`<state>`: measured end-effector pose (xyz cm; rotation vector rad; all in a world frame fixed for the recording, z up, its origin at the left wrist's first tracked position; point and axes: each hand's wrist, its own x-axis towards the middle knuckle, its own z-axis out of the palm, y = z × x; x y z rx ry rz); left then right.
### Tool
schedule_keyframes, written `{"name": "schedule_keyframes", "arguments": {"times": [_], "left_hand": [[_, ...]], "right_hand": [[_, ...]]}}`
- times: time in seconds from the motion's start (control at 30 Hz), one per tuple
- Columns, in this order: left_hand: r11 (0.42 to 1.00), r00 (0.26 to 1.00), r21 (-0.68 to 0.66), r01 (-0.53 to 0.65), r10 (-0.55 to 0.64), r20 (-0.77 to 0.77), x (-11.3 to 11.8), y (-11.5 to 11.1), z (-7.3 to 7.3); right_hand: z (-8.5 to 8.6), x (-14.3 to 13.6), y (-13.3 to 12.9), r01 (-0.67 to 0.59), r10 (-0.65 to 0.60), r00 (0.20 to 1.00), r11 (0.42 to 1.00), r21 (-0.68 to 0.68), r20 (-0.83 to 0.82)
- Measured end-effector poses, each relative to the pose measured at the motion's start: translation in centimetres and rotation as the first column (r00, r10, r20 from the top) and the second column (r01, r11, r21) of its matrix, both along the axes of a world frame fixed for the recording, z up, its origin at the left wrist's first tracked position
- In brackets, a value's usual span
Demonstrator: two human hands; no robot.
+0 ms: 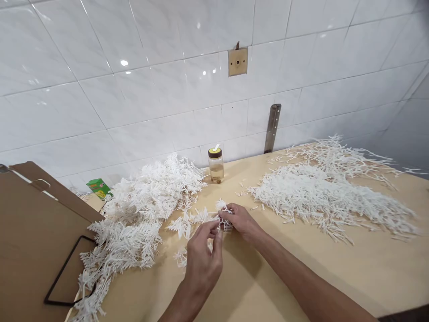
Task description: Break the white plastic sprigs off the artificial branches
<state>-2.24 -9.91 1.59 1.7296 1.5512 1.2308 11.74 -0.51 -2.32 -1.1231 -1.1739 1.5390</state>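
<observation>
- The white branching piece (pixel 227 226) is up at the fingertips of both hands, over the middle of the worktop (pixel 268 277), partly hidden by the fingers
- The right hand (pixel 244 222) has its thumb and index finger closed on the piece in a pinch, reaching in from the right
- The left hand (pixel 203 257) is partly curled, thumb and fingers a little apart with their tips at the near left side of the piece; whether they grip it or only touch it, I cannot tell
- Just left of the hands, loose white sprigs (pixel 182 226) lie on the worktop
- Farther left, a tall tangled heap of white leafy pieces (pixel 150 192) spreads down toward the near left edge
- Beyond the hands, near the wall, a clear jar (pixel 216 172) stands upright with a dark-rimmed yellow lid and some yellowish liquid in it
- To the right, a flatter pile of thin white pieces (pixel 315 192) covers the worktop, with longer white strands (pixel 348 156) behind it
- At the far left, a brown cardboard box (pixel 36 241) stands beside the heap, a black wire frame (pixel 63 273) near its side, and a small green box (pixel 98 188) sits tilted behind
- At the back, a brown metal strip (pixel 272 129) leans by the white tiled wall (pixel 167 98), which bears a yellowish square plate (pixel 237 62)
</observation>
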Motion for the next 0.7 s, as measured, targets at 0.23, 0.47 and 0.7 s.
{"name": "schedule_keyframes", "arguments": {"times": [0.23, 0.47, 0.7], "left_hand": [[0.911, 0.771, -0.412, 0.038, 0.235, 0.591, 2.4, 2.6, -2.8], [0.933, 0.714, -0.342, -0.11, 0.314, 0.626, 2.7, 4.7, -2.1], [0.954, 0.342, -0.234, 0.188, 0.16, 0.926, 2.9, 6.7, -3.0]], "right_hand": [[0.6, 0.8, 0.1, 0.06, -0.057, 0.998, 0.99, 0.126, -0.021], [0.7, 1.5, 0.4, -0.015, 0.019, 1.0, 0.974, 0.228, -0.017], [1.5, 1.9, 0.6, -0.139, 0.136, 0.99, 0.948, 0.285, 0.029]]}}
